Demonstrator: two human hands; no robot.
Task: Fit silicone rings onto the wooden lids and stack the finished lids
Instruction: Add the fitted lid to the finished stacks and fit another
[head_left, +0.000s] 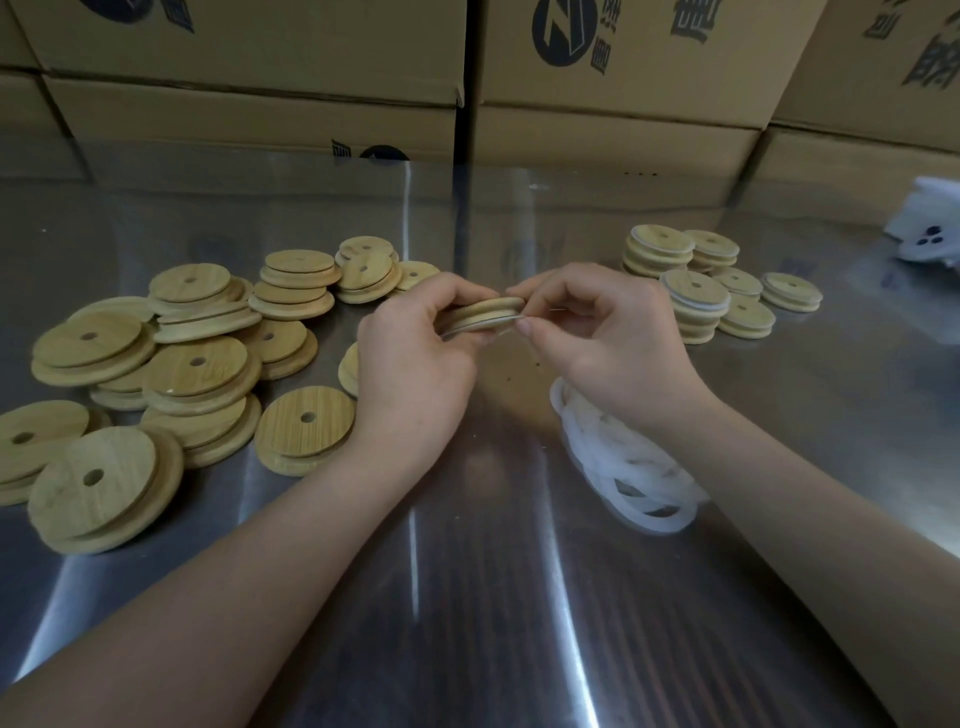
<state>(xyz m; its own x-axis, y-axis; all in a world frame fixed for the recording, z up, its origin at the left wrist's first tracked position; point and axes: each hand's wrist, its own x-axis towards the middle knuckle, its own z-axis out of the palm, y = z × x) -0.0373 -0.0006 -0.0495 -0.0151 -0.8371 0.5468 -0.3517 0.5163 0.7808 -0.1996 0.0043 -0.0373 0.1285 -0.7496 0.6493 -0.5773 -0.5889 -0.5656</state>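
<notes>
Our left hand (415, 358) curls round the left side of the wooden lid (485, 312), and our right hand (597, 338) pinches its right rim, where the silicone ring (478, 326) is being worked into the groove. We hold the lid above the steel table (493, 597), mid-scene, almost edge-on to us, its faces close to level and tipped slightly up to the right. The ring shows as a pale line along the near edge; whether it is seated at the far side we cannot tell. The finished stacks (696, 283) stand to the far right, nearer our right hand, so that hand seems better placed to set this lid down.
</notes>
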